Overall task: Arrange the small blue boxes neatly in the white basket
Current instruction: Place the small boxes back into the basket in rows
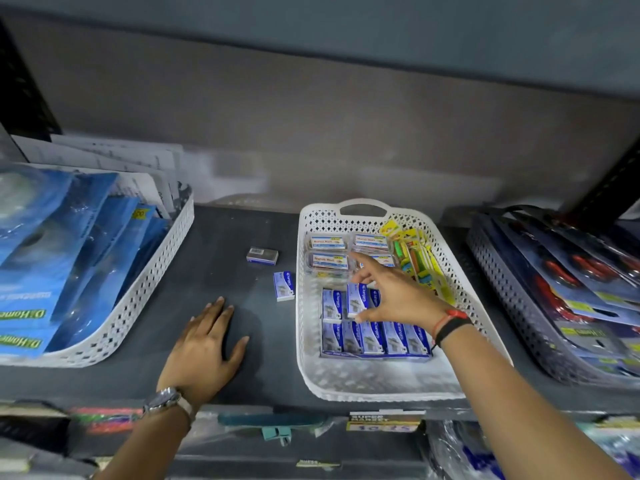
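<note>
Over the white basket (313,362), the right hand (398,299) pinched a small blue box (357,299) between its fingers (360,278); left hand (204,348) lay flat, holding nothing; best seat it flush beside the row (375,337); two boxes (284,285) waited outside.

I see a dark grey shelf board (221,258) set against a plain grey back wall (311,126), dimly and evenly lit. The underside of a higher shelf (346,32) spans the top. A black perforated upright (613,181) stands at the right.
</note>
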Demonstrator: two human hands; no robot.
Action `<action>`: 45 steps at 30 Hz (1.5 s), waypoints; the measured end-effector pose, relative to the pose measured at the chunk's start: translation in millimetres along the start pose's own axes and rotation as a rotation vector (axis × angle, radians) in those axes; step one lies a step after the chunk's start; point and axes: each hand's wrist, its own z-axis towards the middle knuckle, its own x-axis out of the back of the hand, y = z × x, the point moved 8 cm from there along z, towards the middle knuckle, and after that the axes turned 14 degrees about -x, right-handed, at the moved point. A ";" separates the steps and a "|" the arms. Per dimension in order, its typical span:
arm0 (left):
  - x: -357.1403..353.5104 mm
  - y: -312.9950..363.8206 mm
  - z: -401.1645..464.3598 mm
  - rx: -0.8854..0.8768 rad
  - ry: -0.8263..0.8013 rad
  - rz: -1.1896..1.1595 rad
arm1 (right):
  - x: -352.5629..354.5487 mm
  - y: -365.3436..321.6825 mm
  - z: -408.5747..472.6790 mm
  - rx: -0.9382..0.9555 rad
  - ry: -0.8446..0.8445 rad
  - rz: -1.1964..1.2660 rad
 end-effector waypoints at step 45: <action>-1.2 -3.2 -1.6 0.011 0.008 -0.029 | -32.2 -145.3 59.8 0.193 0.188 -0.573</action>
